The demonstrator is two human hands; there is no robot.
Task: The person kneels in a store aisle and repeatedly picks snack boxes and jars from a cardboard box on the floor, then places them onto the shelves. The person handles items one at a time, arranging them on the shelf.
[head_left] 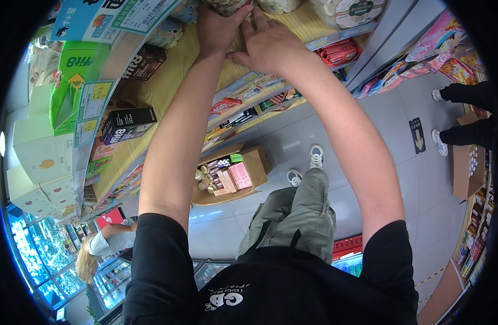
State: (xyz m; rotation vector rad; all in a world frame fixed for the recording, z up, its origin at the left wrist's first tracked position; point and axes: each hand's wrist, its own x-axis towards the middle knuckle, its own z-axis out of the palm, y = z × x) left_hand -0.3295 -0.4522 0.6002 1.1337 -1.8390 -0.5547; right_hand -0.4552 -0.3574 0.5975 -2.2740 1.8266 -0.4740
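At the top edge, my left hand (216,30) reaches onto a pale wooden shelf (186,59). Its thumb and fingers close around the lower side of a rounded pack (228,5), mostly cut off by the picture's edge. Just right of it my right hand (271,47) is open, thumb apart and fingers stretched toward the same pack; whether the fingertips touch it is unclear. Another pale rounded pack (278,4) stands beyond the right hand. Farther right is a larger tub-like pack (349,12) with a round label.
Dark boxes (128,123) and green boxes (83,62) stand on shelving at left. An open cardboard carton (262,168) with jars and small boxes sits on the floor below my arms. One person's legs (466,92) show at right; another person (110,238) is at lower left.
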